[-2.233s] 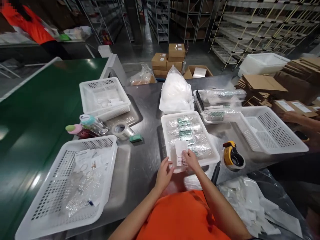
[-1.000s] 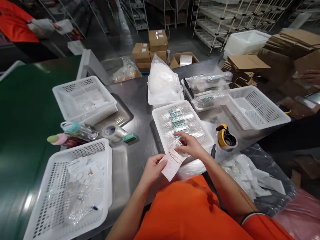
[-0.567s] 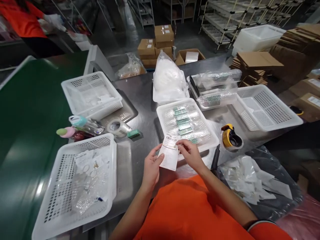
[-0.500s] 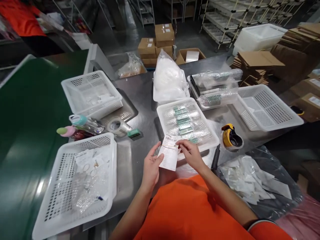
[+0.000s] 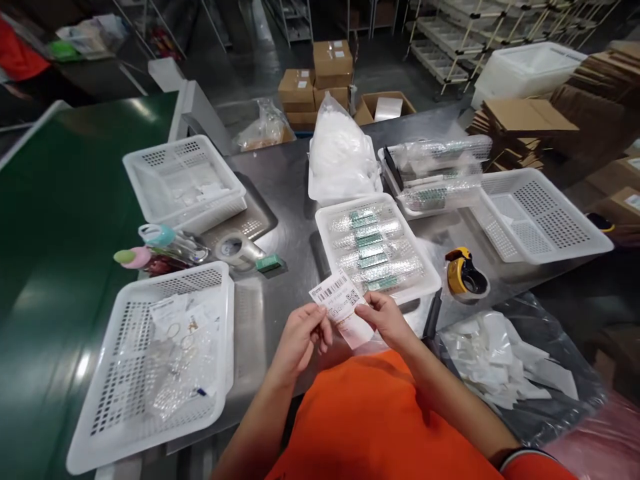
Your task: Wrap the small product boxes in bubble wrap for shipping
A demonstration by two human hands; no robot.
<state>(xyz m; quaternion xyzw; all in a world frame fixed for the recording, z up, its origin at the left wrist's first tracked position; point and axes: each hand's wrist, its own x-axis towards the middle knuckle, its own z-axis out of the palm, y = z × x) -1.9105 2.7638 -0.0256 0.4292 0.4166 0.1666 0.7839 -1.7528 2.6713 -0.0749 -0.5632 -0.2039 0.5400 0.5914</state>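
Between my two hands is a white shipping label (image 5: 345, 313) printed with a barcode and a QR code, tilted over the front of a white basket. My left hand (image 5: 303, 337) pinches its left edge, fingers curled. My right hand (image 5: 387, 317) grips its right edge between thumb and fingers. Just beyond the label, the white basket (image 5: 434, 283) holds several bubble-wrapped packs (image 5: 373, 252) with green boxes inside. A yellow tape dispenser (image 5: 465, 275) stands to the right of my right hand.
Left lies a white basket (image 5: 100, 373) with bagged items, beside a green conveyor (image 5: 35, 233). A clear tape roll (image 5: 237, 250) and small green box (image 5: 270, 263) are near it. Right are a plastic bag of paper scraps (image 5: 505, 360) and another basket (image 5: 550, 250).
The label has been turned and tilted, so its barcode and QR code now show. My left hand has shifted from the lower left side to its upper left edge.
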